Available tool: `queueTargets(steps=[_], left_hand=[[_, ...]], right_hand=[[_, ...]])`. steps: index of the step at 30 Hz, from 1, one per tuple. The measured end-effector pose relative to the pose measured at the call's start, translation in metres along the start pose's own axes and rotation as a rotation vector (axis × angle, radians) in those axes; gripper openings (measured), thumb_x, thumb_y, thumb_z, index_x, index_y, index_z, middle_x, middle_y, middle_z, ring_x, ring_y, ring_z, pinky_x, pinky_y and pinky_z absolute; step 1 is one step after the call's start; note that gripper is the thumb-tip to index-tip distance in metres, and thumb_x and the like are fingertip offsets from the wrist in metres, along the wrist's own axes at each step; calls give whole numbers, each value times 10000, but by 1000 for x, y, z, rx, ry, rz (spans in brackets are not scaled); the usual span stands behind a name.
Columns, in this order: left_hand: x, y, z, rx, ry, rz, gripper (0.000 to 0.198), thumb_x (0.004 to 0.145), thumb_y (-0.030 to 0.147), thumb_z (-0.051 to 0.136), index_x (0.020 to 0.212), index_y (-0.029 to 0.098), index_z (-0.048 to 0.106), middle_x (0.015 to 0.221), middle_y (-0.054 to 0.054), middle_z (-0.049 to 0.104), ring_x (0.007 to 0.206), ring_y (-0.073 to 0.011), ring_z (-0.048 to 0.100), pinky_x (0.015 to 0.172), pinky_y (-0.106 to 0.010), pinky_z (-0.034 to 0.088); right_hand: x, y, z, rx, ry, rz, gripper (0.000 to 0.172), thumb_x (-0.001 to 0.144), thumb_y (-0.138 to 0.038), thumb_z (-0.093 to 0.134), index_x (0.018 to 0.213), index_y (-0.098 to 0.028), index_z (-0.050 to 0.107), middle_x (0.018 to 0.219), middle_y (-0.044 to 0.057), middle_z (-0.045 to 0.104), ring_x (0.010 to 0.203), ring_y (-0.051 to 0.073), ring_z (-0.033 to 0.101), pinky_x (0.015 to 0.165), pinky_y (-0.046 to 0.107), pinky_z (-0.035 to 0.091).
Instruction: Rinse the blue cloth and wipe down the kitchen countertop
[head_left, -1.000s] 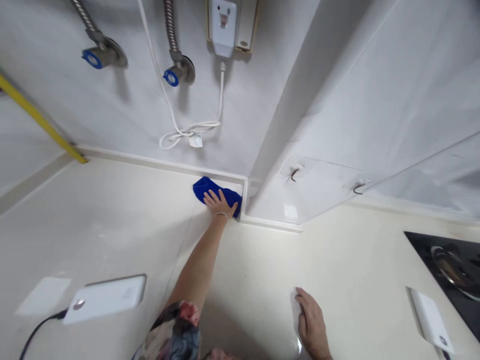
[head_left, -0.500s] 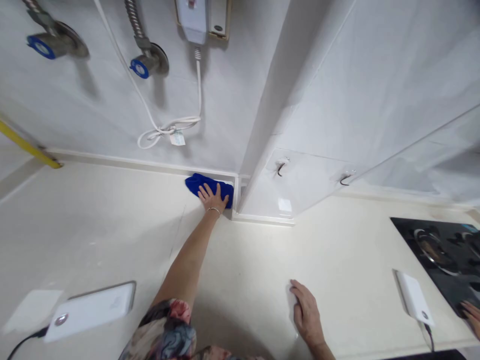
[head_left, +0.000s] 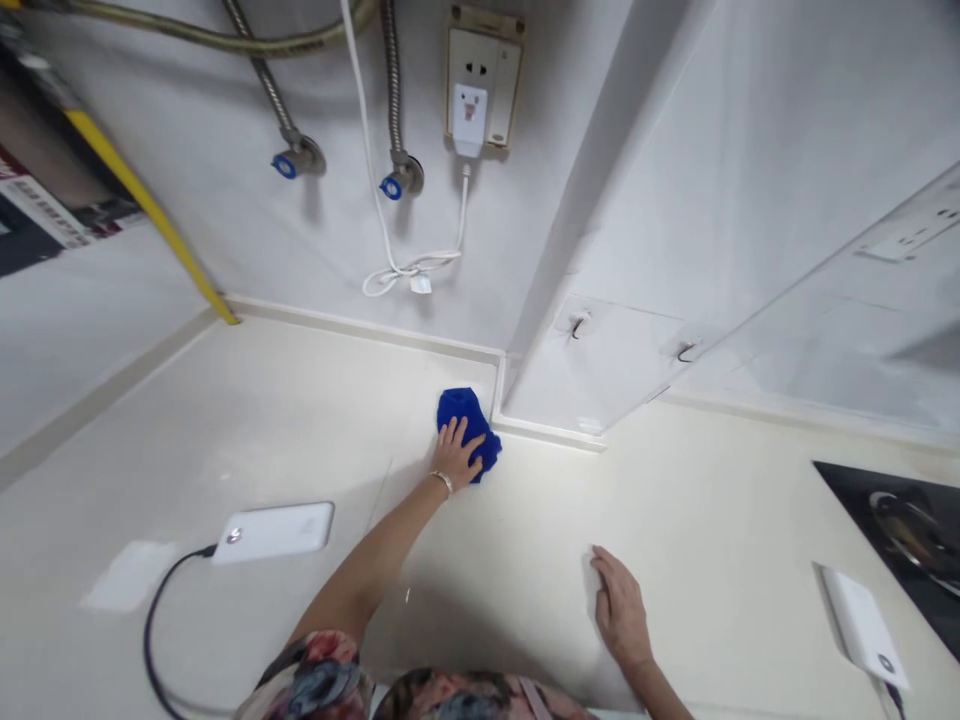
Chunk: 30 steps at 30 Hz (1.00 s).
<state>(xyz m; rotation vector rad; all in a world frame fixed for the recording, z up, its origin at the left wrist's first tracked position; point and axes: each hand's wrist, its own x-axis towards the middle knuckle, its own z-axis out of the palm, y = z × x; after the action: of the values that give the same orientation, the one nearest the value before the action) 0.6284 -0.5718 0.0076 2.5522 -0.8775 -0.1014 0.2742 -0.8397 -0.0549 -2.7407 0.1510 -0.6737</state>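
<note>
My left hand (head_left: 457,453) lies with spread fingers on top of a blue cloth (head_left: 459,406), pressing it to the pale countertop. The cloth is bunched, close to the outer corner where the wall juts out. A bracelet (head_left: 442,482) circles my left wrist. To the right, my right hand (head_left: 621,608) rests on the countertop (head_left: 540,540), its fingers loosely bent and the thumb a little apart. Nothing shows in it.
A white power bank (head_left: 274,531) with a black cable lies at left; another white power bank (head_left: 862,622) lies at right beside a black cooktop (head_left: 900,530). Two hooks are on the jutting wall. A plugged-in white cord (head_left: 409,270) hangs near water valves (head_left: 401,178); a yellow pipe (head_left: 154,215) meets the counter.
My left hand has drawn the blue cloth away from the back wall, toward me along the jutting wall's corner. My right hand stays on the counter. The view has shifted.
</note>
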Motion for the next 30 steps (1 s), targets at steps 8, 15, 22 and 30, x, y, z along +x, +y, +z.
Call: queueTargets(steps=[8, 15, 22, 30], left_hand=[[-28, 7, -35, -84, -276, -3, 519, 945, 300, 469, 1459, 279, 534, 1657, -85, 363, 1556, -279, 261, 1273, -600, 142], [-16, 40, 10, 80, -34, -237, 641, 1003, 360, 332, 1625, 205, 300, 1707, -137, 164, 1583, -368, 105, 1210, -753, -6], [43, 14, 4, 65, 9, -155, 564, 980, 266, 335, 1517, 226, 502, 1699, -79, 248, 1583, -270, 165, 1279, -606, -8], [94, -9, -7, 47, 1, -47, 450, 946, 211, 371, 1290, 232, 659, 1665, -45, 342, 1559, -214, 247, 1290, -573, 67]], right_hand=[[-2, 0, 6, -16, 37, -24, 447, 942, -132, 396, 1353, -235, 538, 1416, 105, 613, 1288, 267, 597, 1026, 523, 551], [0, -2, 5, -41, 46, -43, 443, 955, -136, 387, 1358, -238, 539, 1394, 112, 628, 1258, 280, 619, 974, 532, 579], [0, -3, 1, -19, 49, -41, 447, 954, -147, 411, 1368, -247, 548, 1390, 109, 634, 1252, 287, 628, 946, 519, 596], [6, -6, -1, -75, 62, -58, 455, 928, -117, 413, 1343, -231, 563, 1356, 107, 657, 1219, 274, 649, 921, 489, 608]])
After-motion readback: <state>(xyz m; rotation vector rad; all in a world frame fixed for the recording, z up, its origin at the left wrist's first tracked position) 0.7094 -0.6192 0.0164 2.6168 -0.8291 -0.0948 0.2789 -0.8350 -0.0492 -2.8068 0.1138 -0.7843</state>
